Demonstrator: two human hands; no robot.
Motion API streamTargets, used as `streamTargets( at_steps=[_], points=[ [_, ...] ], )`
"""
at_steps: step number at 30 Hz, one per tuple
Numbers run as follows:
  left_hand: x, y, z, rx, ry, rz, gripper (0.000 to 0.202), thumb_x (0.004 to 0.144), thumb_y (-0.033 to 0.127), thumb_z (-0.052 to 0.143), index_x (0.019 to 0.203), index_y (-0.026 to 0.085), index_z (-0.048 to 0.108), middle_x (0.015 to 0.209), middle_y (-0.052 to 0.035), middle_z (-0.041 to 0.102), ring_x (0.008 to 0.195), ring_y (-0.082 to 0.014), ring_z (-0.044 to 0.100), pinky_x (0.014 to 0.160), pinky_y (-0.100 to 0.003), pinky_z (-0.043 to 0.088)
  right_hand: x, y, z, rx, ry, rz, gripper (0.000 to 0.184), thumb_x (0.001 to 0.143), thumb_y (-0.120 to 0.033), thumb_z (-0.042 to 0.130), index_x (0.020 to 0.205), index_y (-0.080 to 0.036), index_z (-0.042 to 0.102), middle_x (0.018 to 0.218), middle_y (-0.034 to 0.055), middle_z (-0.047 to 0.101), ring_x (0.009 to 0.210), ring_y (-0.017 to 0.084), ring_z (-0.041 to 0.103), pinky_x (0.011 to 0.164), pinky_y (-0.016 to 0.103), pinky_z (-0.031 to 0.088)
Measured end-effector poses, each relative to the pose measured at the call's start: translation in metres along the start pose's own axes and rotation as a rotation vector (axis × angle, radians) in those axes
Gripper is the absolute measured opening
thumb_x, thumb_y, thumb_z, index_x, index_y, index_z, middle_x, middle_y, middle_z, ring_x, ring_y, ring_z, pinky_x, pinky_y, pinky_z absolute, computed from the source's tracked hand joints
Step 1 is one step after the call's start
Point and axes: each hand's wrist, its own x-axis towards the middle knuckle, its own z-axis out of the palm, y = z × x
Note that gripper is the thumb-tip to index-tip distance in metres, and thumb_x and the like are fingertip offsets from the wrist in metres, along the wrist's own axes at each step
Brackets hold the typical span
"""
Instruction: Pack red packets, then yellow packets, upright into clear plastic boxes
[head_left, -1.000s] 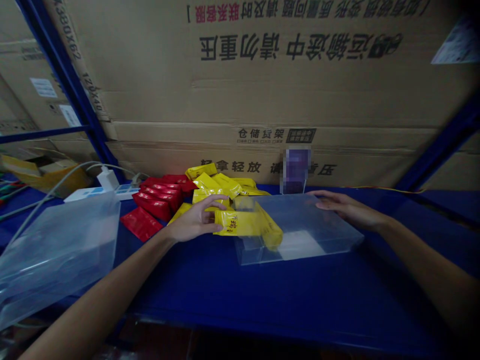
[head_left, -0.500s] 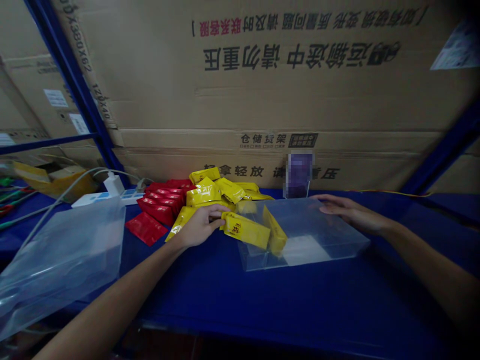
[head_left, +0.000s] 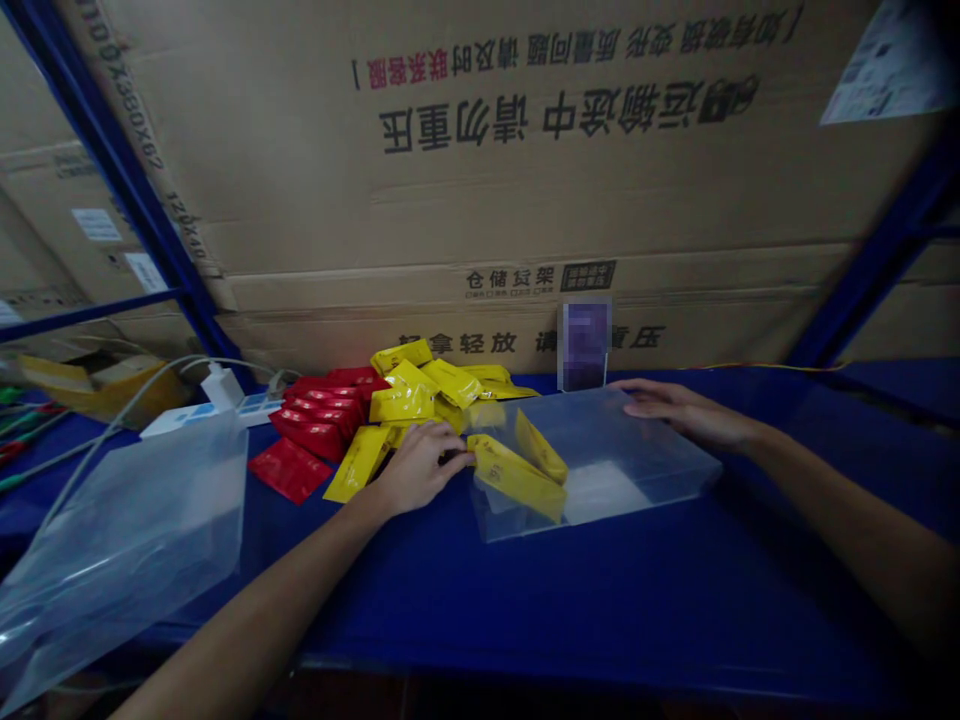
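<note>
A clear plastic box lies flat on the blue shelf, its open end facing left. My left hand pinches the end of a yellow packet that sits partly inside that opening. Another yellow packet stands tilted inside the box. My right hand rests flat on the box's top far edge, fingers stretched out. A pile of yellow packets and a row of red packets lie just left of the box, behind my left hand.
A clear plastic bag lies at the left front. A white power strip with a plug and cables sits behind it. Large cardboard cartons form a wall at the back, between blue rack posts.
My left hand has pushed the yellow packet rightward and down into the box's opening. The right hand has stayed on the box top. The camera view shifted slightly.
</note>
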Motion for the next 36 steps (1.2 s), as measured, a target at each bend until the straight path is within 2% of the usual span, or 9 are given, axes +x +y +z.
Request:
streamTargets(
  at_steps=[6,11,14,16,21,27,30,32,36],
  points=[
    [0.01,0.003,0.012,0.204,0.079,-0.123,0.046,0.09,0.048,0.053,0.057,0.017,0.06,0.064,-0.0029,0.058,0.062,-0.0169,0.054,0.062,-0.029,0.036,0.001,-0.006,0.0,0.053,-0.062,0.011,0.045,0.079,-0.047,0.067,0.121,-0.035,0.059,0.118,0.0032,0.068,0.112,0.032,0.062,0.095,0.05,0.05],
    [0.011,0.006,0.009,0.324,0.065,-0.159,0.044,0.085,0.047,0.058,0.052,0.017,0.053,0.063,-0.0036,0.056,0.06,-0.0174,0.052,0.061,-0.03,0.036,0.0,-0.011,0.002,0.013,-0.054,-0.01,0.044,0.078,-0.047,0.066,0.121,-0.037,0.059,0.121,0.0013,0.067,0.116,0.033,0.059,0.097,0.052,0.049],
    [0.006,0.004,-0.001,0.385,0.122,-0.125,0.028,0.084,0.038,0.059,0.064,0.018,0.058,0.075,-0.0055,0.059,0.075,-0.0219,0.056,0.071,-0.034,0.041,0.0,-0.01,0.001,-0.007,-0.059,-0.044,0.041,0.08,-0.047,0.065,0.12,-0.037,0.06,0.123,0.0009,0.066,0.117,0.033,0.059,0.099,0.052,0.048],
    [0.001,0.001,-0.008,0.461,0.204,-0.16,0.017,0.082,0.035,0.059,0.086,0.018,0.064,0.093,-0.009,0.061,0.093,-0.0273,0.055,0.083,-0.04,0.041,0.001,-0.008,0.0,-0.029,-0.061,-0.046,0.04,0.081,-0.047,0.065,0.12,-0.037,0.06,0.124,0.0009,0.066,0.118,0.033,0.058,0.099,0.051,0.048],
    [-0.008,-0.012,-0.012,0.569,0.205,-0.306,0.053,0.087,0.04,0.053,0.135,0.019,0.044,0.13,-0.0158,0.049,0.116,-0.0347,0.046,0.096,-0.051,0.035,0.003,-0.008,0.0,-0.062,-0.054,-0.026,0.044,0.082,-0.049,0.063,0.124,-0.034,0.057,0.122,0.0037,0.066,0.113,0.034,0.06,0.092,0.052,0.052],
    [-0.011,-0.013,-0.019,0.5,0.064,-0.159,0.045,0.087,0.039,0.052,0.129,0.023,0.053,0.144,-0.0117,0.038,0.134,-0.0351,0.03,0.11,-0.055,0.02,0.003,-0.009,0.004,-0.056,-0.025,-0.051,0.043,0.08,-0.048,0.064,0.12,-0.031,0.06,0.115,0.0054,0.068,0.101,0.032,0.066,0.08,0.046,0.057],
    [-0.017,-0.016,-0.026,0.444,-0.054,-0.039,0.066,0.075,0.029,0.063,0.138,0.026,0.044,0.148,-0.0092,0.033,0.137,-0.0363,0.023,0.112,-0.056,0.017,0.003,-0.009,0.004,-0.05,-0.031,-0.022,0.045,0.08,-0.048,0.063,0.121,-0.03,0.059,0.112,0.0063,0.069,0.086,0.029,0.07,0.066,0.042,0.059],
    [-0.019,-0.019,-0.029,0.431,-0.077,-0.005,0.076,0.071,0.019,0.062,0.142,0.026,0.038,0.147,-0.0089,0.036,0.136,-0.0352,0.024,0.112,-0.055,0.018,0.003,-0.009,0.003,-0.043,-0.026,-0.028,0.044,0.08,-0.048,0.064,0.12,-0.03,0.059,0.109,0.0065,0.069,0.086,0.029,0.069,0.065,0.041,0.058],
    [-0.018,-0.021,-0.032,0.41,-0.056,0.035,0.058,0.078,0.013,0.055,0.133,0.028,0.049,0.134,-0.0059,0.051,0.13,-0.0315,0.034,0.111,-0.054,0.02,0.003,-0.009,0.003,-0.04,-0.038,-0.053,0.043,0.081,-0.047,0.063,0.12,-0.029,0.059,0.109,0.0063,0.07,0.097,0.029,0.067,0.074,0.04,0.057]
  ],
)
